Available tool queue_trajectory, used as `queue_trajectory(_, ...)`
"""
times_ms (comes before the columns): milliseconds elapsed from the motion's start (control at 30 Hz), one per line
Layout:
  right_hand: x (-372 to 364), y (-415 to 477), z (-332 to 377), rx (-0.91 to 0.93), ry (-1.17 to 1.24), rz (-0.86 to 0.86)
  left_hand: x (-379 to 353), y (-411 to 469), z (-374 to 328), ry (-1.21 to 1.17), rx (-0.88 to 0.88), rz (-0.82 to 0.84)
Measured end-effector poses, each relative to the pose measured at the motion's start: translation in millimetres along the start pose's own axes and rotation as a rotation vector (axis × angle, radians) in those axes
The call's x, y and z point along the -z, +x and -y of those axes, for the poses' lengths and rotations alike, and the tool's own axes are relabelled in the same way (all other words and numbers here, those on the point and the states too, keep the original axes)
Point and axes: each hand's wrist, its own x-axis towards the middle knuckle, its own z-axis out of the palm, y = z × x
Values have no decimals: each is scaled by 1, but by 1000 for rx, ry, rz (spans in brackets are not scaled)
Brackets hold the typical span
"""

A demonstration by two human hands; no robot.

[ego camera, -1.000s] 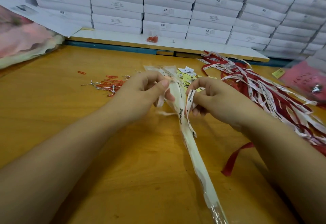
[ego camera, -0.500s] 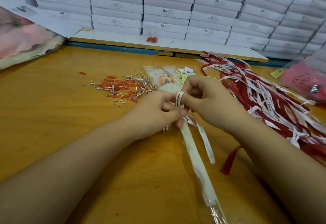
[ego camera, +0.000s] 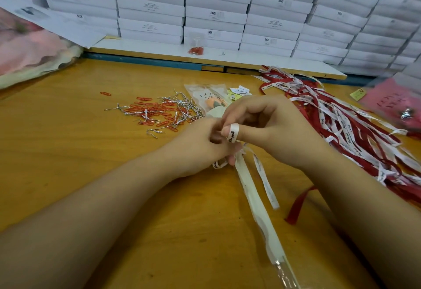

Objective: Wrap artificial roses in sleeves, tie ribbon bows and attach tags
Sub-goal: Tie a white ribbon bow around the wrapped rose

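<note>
A rose in a clear and cream sleeve lies on the wooden table, its stem end pointing toward me and its orange bloom at the far end. A white printed ribbon goes round the sleeve's narrow part. One loop of it is wound round my right thumb. My left hand pinches the ribbon against the sleeve from the left. My right hand holds the ribbon from the right, fingers curled. One ribbon tail hangs loose beside the stem.
A heap of red and white ribbons lies at the right. Red paper clips and silver twist ties are scattered left of the bloom. Small paper tags sit behind the hands. Stacked white boxes line the back. A pink sleeve lies far right.
Both hands have come together over the sleeve's neck. The ribbon, earlier held stretched between them, is now looped round my right thumb, and a tail has dropped beside the stem.
</note>
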Motion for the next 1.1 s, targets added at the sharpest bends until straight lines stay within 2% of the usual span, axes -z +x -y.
queue_trajectory(100, -1, 0, -1, -38, 37, 9, 1, 0, 0, -18, -11, -40)
queue_trajectory(233, 6, 2, -7, -136, -195, -137, 1, -1, 0, -66, 33, -81)
queue_trajectory(333, 16, 0, -12, -346, -338, 26, -1, -1, 0, -110, 80, -93)
queue_trajectory(400, 17, -2, -15, -387, -374, 114, -1, -1, 0, -141, 82, -92)
queue_trajectory(533, 20, 0, -14, -301, -364, 47, 2, -1, 1, -155, 83, -110)
queue_trajectory(700, 33, 0, -14, -286, -295, 97, 3, -1, 3, -134, 65, -88)
queue_trajectory(800, 33, 0, -17, -296, -270, 11, 4, -2, 2, -150, 55, -79)
queue_trajectory(967, 21, 1, -20, -132, -612, -183, 4, -3, 0, -161, 70, -70)
queue_trajectory(1033, 14, 4, -20, -58, -724, -183, 4, -3, 0, -178, 67, -66)
queue_trajectory(1100, 4, 7, -20, -33, -734, -153, 5, -4, 2, -194, 61, -64)
